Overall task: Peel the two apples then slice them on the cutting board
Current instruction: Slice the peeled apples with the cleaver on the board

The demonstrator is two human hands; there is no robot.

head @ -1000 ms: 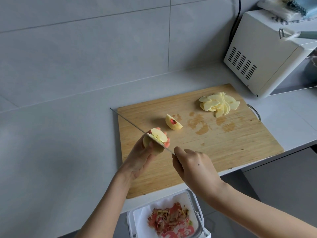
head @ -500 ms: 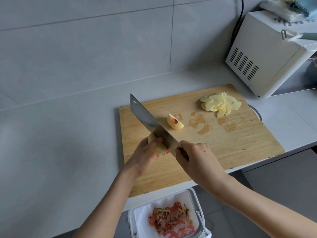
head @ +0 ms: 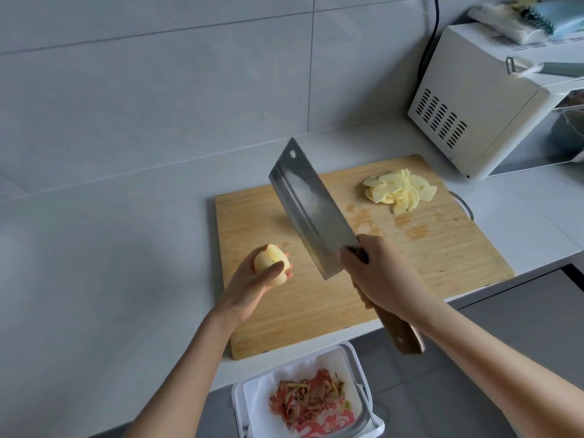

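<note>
My left hand (head: 249, 289) holds a peeled apple piece (head: 270, 262) above the left edge of the wooden cutting board (head: 442, 248). My right hand (head: 382, 273) grips the wooden handle of a cleaver (head: 313, 207), whose broad blade is raised off the board and tilted, tip pointing up and away. A pile of thin apple slices (head: 399, 190) lies at the board's far right corner. The small apple wedge seen before is hidden behind the blade.
A white bin (head: 316, 399) with red apple peels stands below the counter edge in front of me. A white microwave (head: 493, 99) sits at the back right, a peeler (head: 537, 69) on top. Grey counter spreads to the left.
The cleaver has come away from the apple piece and risen, its flat side now facing me. My left hand has drawn the apple piece left, to the board's edge.
</note>
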